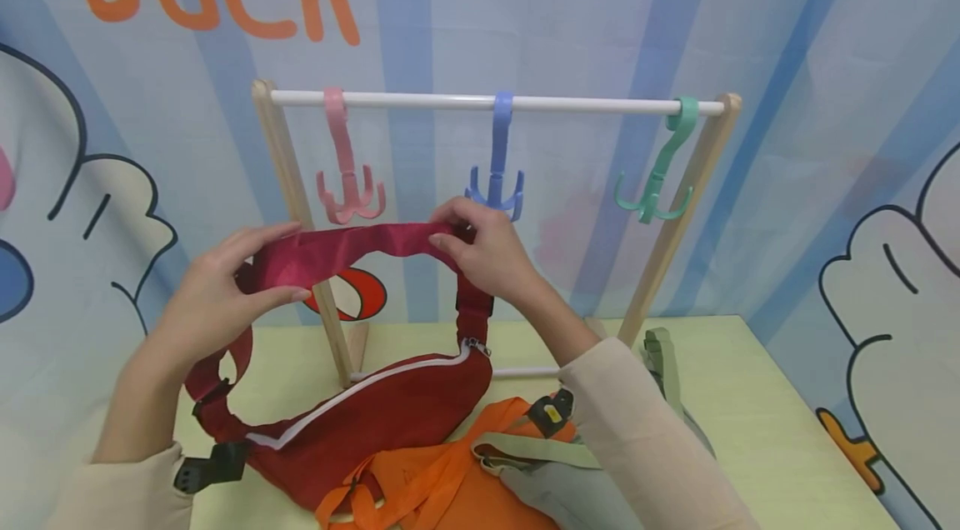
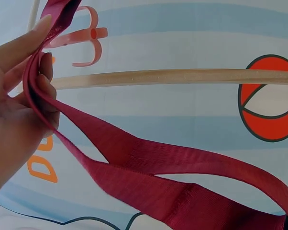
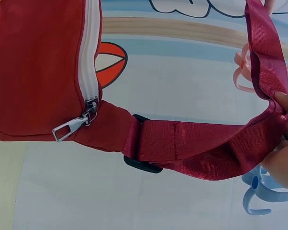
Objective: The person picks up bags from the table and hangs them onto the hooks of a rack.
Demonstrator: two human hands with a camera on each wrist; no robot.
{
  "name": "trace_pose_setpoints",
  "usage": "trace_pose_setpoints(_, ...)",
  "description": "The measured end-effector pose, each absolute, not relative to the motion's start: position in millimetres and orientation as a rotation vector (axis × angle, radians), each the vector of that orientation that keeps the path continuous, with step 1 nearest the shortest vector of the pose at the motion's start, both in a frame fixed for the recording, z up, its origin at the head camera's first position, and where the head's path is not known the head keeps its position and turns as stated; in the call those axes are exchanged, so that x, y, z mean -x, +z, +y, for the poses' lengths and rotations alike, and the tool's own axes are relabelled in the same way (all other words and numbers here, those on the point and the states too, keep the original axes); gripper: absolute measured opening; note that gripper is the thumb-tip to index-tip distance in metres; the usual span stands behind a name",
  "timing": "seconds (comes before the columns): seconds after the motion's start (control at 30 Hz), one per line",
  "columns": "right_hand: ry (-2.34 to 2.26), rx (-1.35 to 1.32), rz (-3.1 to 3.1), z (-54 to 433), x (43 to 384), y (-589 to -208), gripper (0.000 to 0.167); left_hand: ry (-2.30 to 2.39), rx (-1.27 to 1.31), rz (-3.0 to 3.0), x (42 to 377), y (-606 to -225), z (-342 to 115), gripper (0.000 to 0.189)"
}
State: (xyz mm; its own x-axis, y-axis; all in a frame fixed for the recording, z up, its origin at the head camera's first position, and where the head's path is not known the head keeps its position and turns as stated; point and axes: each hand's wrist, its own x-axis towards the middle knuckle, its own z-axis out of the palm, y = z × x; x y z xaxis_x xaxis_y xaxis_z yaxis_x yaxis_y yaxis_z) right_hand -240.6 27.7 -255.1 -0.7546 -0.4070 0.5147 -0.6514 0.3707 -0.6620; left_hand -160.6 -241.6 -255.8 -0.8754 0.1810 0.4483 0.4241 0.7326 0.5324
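The person is holding a maroon strap [image 1: 330, 251] raised between two hands, below the white rod [image 1: 420, 102]. The rod is carrying a pink hook [image 1: 347, 188], a blue hook [image 1: 495, 188] and a green hook [image 1: 654, 180]. The red bag [image 1: 390, 401] is hanging beneath the strap, partly hidden by orange fabric [image 1: 450, 484]; whether its underside is touching the tabletop [image 1: 787, 422] cannot be told.

The left hand [image 1: 213, 288] is bending its fingers and thumb round the strap, leaving no free gap. The right hand [image 1: 483, 251] is pinching the other end of the upper span, fingers closed on the webbing.

Even tension is probably serving best: both hands should be drawing outward equally. The webbing is folding at the right fingers, so flattening that crease is advisable. Tilting is likely loading one end; level hands should be countering it. The black buckle [image 1: 213, 467] is sitting beside the left sleeve [image 1: 131, 492] and could be snagging.
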Motion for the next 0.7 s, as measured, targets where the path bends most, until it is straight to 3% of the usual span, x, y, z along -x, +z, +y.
trace_pose_setpoints(0.7,1.331,-0.929,-2.334,31.4,240.6,-253.4,0.011,-0.887,0.338,-2.449,159.2,-258.1,-249.7,0.037)
